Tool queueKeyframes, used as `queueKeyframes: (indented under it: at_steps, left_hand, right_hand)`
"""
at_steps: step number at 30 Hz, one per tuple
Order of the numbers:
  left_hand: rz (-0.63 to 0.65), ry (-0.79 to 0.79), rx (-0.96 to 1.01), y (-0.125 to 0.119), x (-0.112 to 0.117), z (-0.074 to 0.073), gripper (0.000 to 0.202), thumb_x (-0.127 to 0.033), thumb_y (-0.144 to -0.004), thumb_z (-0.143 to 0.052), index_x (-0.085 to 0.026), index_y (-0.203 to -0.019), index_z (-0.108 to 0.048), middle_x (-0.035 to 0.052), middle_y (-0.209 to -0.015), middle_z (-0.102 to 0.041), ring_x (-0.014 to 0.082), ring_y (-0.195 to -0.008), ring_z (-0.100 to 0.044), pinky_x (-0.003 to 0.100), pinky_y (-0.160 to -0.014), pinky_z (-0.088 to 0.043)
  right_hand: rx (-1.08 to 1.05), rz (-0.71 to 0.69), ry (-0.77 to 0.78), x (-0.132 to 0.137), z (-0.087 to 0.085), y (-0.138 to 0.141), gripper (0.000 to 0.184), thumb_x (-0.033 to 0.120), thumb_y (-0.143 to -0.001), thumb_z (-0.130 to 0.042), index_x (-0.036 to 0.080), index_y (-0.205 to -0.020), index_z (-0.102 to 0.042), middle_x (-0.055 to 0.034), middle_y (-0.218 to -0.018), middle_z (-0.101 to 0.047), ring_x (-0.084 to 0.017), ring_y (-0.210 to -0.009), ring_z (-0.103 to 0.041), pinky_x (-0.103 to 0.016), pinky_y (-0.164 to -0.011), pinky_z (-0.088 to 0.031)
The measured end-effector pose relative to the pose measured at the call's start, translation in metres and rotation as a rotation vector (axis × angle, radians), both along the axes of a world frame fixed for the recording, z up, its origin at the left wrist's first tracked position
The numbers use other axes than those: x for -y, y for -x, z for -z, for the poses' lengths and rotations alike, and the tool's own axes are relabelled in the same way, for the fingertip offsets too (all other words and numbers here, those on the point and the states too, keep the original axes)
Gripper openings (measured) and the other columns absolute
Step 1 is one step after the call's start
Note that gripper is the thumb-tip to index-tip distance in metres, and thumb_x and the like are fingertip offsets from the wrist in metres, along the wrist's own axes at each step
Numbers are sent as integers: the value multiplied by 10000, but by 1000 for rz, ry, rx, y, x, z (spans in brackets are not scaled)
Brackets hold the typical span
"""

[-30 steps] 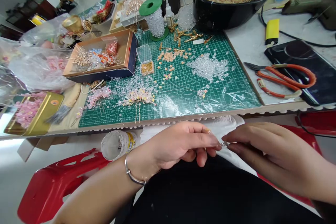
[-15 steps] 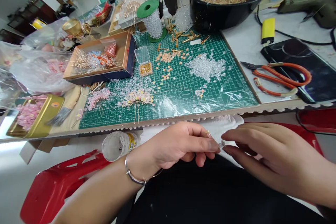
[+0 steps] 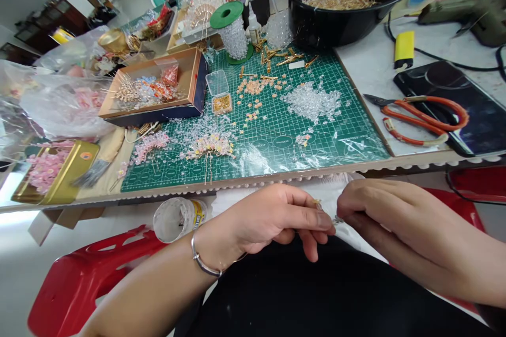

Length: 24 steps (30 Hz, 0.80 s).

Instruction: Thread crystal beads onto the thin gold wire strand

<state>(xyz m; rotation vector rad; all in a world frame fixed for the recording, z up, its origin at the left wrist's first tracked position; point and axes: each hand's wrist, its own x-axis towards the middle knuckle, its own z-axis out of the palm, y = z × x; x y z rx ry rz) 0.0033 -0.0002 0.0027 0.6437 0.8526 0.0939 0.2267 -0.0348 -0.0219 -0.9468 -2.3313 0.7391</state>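
Fingers (image 3: pixel 323 219) pinching | small glinting piece (image 3: pixel 338 219) | glossy gridded green mat (image 3: pixel 348 125)

Right fingers (image 3: pixel 345 204) — now closer together

Silver bangle (image 3: pixel 201 265), black clothing (image 3: pixel 316 295)
The bangle is slim and rounded with a small raised bead, circling the left wrist (image 3: pixel 220 250); the clothing is plain.
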Motion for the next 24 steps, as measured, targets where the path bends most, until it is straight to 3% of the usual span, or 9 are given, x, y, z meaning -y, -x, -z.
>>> queueKeyframes:
  at_steps: [7,16,21,24]
  left_hand:
    - [-33,5,15,4,-1,4,354,-431,-721,-845,-120,-759,-680,32,-706,-654,90,-544,-643,212,-369,-107]
    - [-40,14,32,1,-1,5,351,-412,-730,-843,-112,-757,-664,27,-713,-654,91,-552,-670,210,-366,-96]
    - [-75,1,38,3,-1,4,262,-337,-796,-792,-109,-761,-667,34,-732,-658,93,-565,-687,208,-362,-102]
    - [-85,2,33,4,-1,4,237,-313,-808,-777,-105,-766,-672,35,-734,-659,94,-565,-691,206,-361,-103]
  right_hand:
    - [-2,87,-67,-6,-4,-11,205,185,-950,-481,241,-1133,-555,-77,-1040,-658,-210,-923,-648,-299,-687,-567]
    - [-22,9,-172,-7,0,-2,165,80,-951,-504,219,-1019,-562,-49,-908,-673,-215,-861,-643,-374,-773,-508]
    - [25,74,-148,-7,0,-10,211,139,-957,-516,196,-1151,-576,-114,-1153,-635,-247,-1113,-597,-383,-855,-518]
    - [19,96,-175,-8,2,-12,182,100,-944,-524,197,-1084,-587,-112,-1137,-633,-247,-1101,-605,-377,-850,-512]
